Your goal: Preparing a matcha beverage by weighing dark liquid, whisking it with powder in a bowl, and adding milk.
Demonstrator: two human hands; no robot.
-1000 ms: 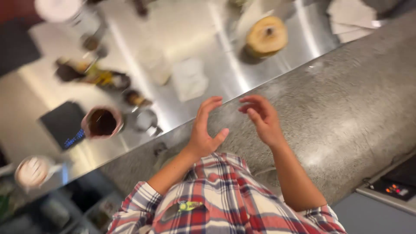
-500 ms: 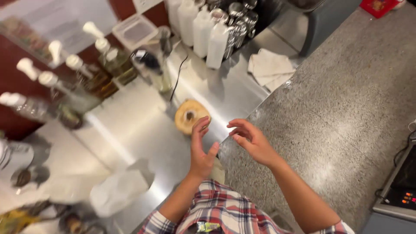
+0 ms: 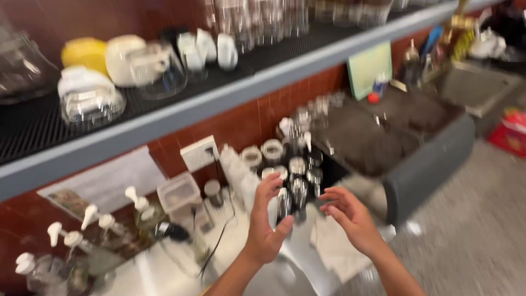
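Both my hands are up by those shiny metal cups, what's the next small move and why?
Probably ease the left hand forward to close on the nearest metal cup. That hand is open, thumb beside the cup, and the right hand hangs open and empty; the picture is blurred, so contact is unclear.

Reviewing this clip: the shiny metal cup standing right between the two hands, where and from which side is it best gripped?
Probably around its side wall. The metal cup appears to stand upright among similar cups, crowded behind it but free on the near side. The left hand is nearest, open beside it, so wrapping the fingers around the body from the front-left seems best. The right hand hovers apart, also empty. Blur hides any handle.
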